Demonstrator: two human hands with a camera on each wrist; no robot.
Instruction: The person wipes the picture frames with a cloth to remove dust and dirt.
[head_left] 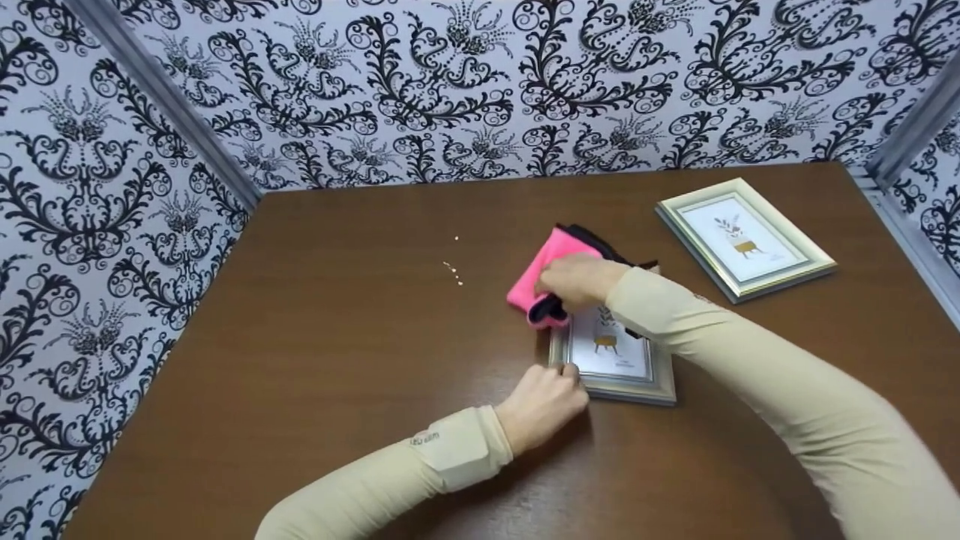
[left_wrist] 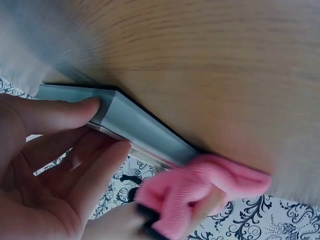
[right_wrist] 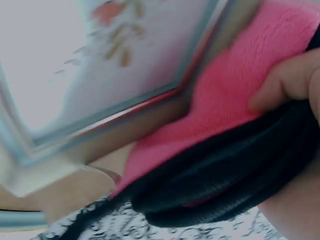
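A picture frame (head_left: 664,382) with a cream and silver border lies flat on the table, a potted plant drawn on its print. My left hand (head_left: 546,405) pinches its near left corner; in the left wrist view the thumb (left_wrist: 75,114) presses the frame's side and the fingers reach over its face. Bunched in my right hand (head_left: 577,279) is a pink cloth (head_left: 541,259) with black edging. The cloth covers the frame's far left part and, in the right wrist view, lies against its border (right_wrist: 150,117). My right hand and sleeve hide part of the print.
A second, similar picture frame (head_left: 750,238) lies at the back right of the brown table (head_left: 337,337). Several small white crumbs (head_left: 454,271) are scattered left of the cloth. Patterned wall panels (head_left: 450,90) close off the back and sides.
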